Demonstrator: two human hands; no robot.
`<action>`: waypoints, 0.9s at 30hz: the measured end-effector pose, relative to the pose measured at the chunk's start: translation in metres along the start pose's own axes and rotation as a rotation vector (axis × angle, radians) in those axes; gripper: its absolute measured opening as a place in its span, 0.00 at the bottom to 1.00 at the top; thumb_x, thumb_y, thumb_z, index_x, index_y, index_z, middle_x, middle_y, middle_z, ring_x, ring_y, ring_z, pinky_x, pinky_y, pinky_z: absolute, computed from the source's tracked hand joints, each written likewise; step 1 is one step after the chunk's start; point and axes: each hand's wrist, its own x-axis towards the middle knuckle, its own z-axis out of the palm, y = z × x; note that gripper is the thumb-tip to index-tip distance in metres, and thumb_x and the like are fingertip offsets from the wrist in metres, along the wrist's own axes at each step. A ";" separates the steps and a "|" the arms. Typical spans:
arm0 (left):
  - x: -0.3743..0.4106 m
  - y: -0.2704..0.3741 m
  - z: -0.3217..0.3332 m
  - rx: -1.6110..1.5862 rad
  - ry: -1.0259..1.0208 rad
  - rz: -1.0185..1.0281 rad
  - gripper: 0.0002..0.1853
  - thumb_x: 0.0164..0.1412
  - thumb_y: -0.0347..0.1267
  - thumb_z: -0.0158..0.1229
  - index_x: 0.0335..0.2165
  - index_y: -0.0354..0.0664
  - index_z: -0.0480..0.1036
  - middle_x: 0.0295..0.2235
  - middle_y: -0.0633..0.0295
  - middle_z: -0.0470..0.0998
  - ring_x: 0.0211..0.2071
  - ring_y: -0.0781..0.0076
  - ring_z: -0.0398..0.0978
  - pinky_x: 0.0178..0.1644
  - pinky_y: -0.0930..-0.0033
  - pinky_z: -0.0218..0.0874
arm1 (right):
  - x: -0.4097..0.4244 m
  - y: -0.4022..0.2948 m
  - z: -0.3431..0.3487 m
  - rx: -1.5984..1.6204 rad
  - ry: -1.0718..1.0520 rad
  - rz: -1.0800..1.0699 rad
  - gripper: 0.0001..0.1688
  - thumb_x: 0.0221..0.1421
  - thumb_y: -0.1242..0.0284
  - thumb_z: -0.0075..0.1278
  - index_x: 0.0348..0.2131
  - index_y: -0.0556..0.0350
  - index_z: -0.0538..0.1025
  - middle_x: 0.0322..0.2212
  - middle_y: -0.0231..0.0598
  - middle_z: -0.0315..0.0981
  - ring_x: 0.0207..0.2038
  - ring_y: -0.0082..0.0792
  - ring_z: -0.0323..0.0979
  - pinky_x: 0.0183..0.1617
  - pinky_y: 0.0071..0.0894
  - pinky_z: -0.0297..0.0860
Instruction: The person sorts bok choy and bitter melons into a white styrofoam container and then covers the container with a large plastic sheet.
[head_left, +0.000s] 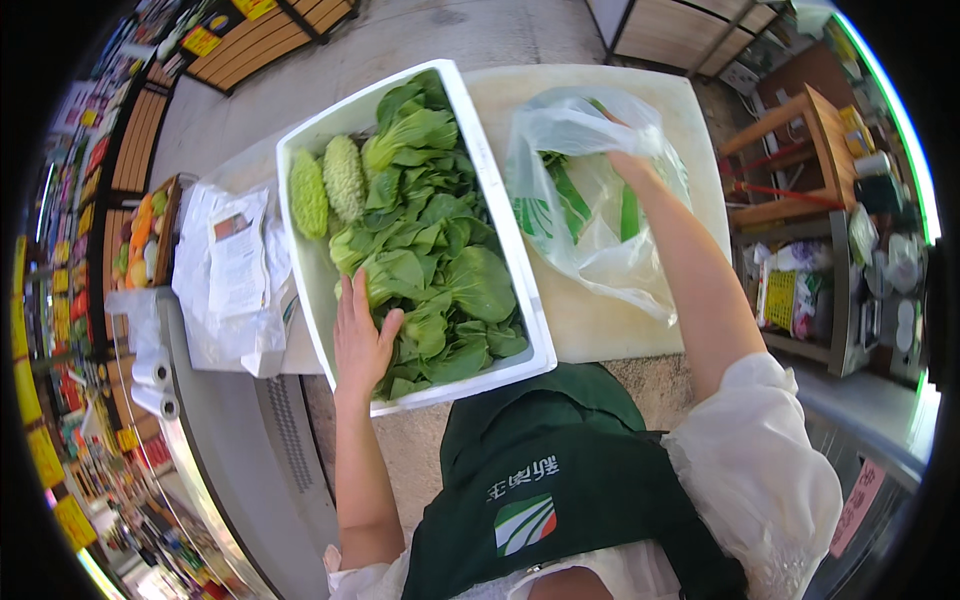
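Note:
A white foam box (541, 330) holds leafy bok choy (442, 262) along its right side and two pale green bitter melons (343, 176) at its upper left. My left hand (364, 334) rests spread on the bok choy's near left edge, thumb apart from the fingers, gripping nothing that I can make out. To the right of the box lies a translucent plastic bag (592, 262) with green print, its mouth spread wide. Some dark green leaves show inside it. My right hand (630, 161) reaches into the bag; its fingers are mostly hidden by the plastic, so their hold is unclear.
Box and bag sit on a pale worktop (600, 334). Left of the box lie white plastic bags (195, 262) with a printed sheet. A basket of colourful produce (142, 240) and plastic rolls (155, 386) are farther left. A wooden stool (814, 150) stands at right.

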 end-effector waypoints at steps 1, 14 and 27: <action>0.004 -0.002 -0.002 -0.016 0.028 0.011 0.40 0.57 0.45 0.52 0.60 0.43 0.45 0.58 0.41 0.52 0.57 0.42 0.53 0.58 0.51 0.46 | -0.003 0.028 -0.004 -0.003 0.090 -0.144 0.19 0.48 0.67 0.51 0.41 0.52 0.73 0.38 0.49 0.72 0.43 0.47 0.70 0.46 0.42 0.66; 0.003 0.016 0.012 0.061 -0.015 0.109 0.37 0.56 0.50 0.51 0.59 0.48 0.52 0.62 0.52 0.45 0.61 0.43 0.40 0.60 0.42 0.39 | -0.101 -0.192 -0.257 0.358 -0.434 -0.219 0.12 0.29 0.86 0.55 0.23 0.64 0.75 0.20 0.38 0.70 0.23 0.27 0.69 0.27 0.22 0.63; -0.005 -0.075 -0.044 -1.270 0.347 -0.320 0.33 0.65 0.52 0.32 0.51 0.35 0.62 0.49 0.55 0.67 0.49 0.67 0.66 0.52 0.66 0.57 | -0.050 -0.400 -0.095 1.002 -0.795 -0.532 0.09 0.41 0.85 0.55 0.29 0.60 0.75 0.29 0.35 0.72 0.33 0.27 0.70 0.38 0.24 0.65</action>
